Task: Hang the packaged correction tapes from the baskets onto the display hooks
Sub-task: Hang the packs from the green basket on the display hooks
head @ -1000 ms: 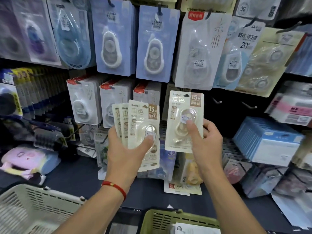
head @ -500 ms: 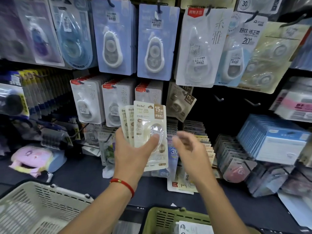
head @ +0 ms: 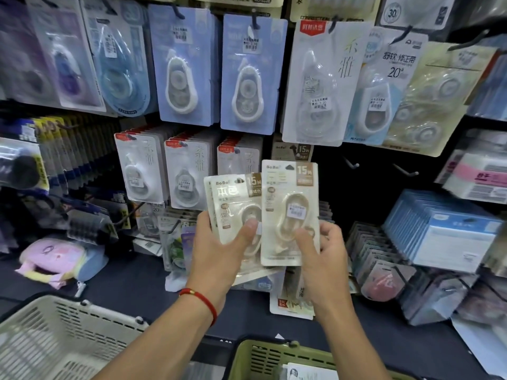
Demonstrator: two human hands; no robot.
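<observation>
Holding a small stack of cream correction tape packs, the left hand clamps its thumb over the top card; how many lie beneath cannot be counted. Just right of that stack, the right hand pinches one cream pack upright, thumb in front and fingers curled behind. Above and right of it, two bare hooks stick out of the dark panel. Two baskets sit below the stack, a white basket and a green basket, both cut off by the frame's bottom edge.
</observation>
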